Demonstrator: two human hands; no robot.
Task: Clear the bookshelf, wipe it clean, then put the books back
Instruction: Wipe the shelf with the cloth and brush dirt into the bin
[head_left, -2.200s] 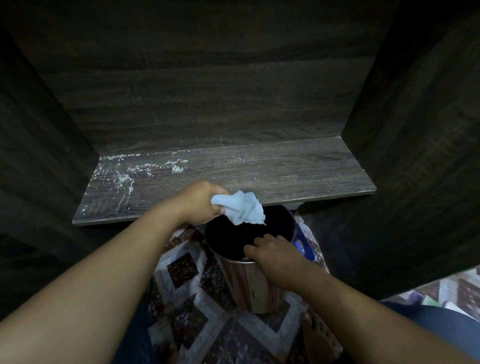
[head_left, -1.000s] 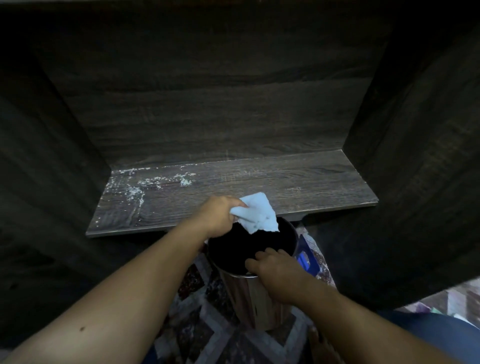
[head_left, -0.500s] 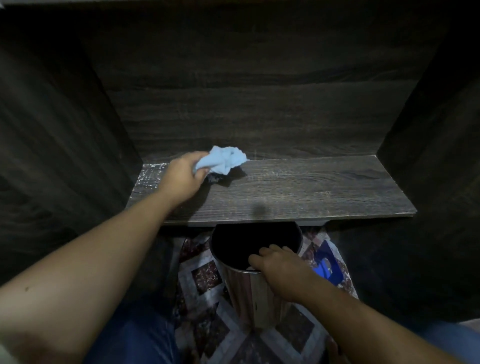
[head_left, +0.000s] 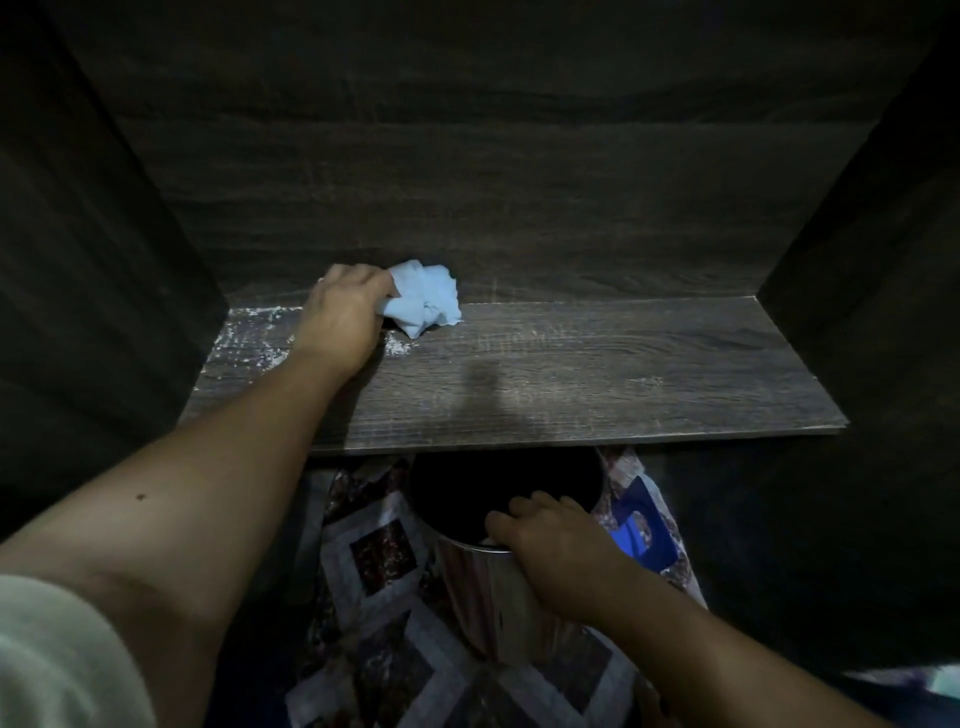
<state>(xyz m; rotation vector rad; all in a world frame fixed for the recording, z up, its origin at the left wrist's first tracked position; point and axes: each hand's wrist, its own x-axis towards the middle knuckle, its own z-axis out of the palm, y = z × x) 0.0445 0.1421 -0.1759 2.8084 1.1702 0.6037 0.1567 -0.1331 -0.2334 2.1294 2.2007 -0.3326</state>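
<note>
Over the head camera: clutching a crumpled pale-blue cloth (head_left: 423, 301) in the left hand (head_left: 340, 317), pressed down at the back of the dark wooden shelf (head_left: 597, 374), right up against the rear panel. White dust (head_left: 249, 338) smeared across the shelf's left end, just beside that hand. Down below the front edge, gripping the rim of a metal bin (head_left: 467, 577) with the right hand (head_left: 550, 551), fingers curled over into the opening. Patterned rug (head_left: 374, 561) under the bin, something blue (head_left: 636, 538) just to its right.
</note>
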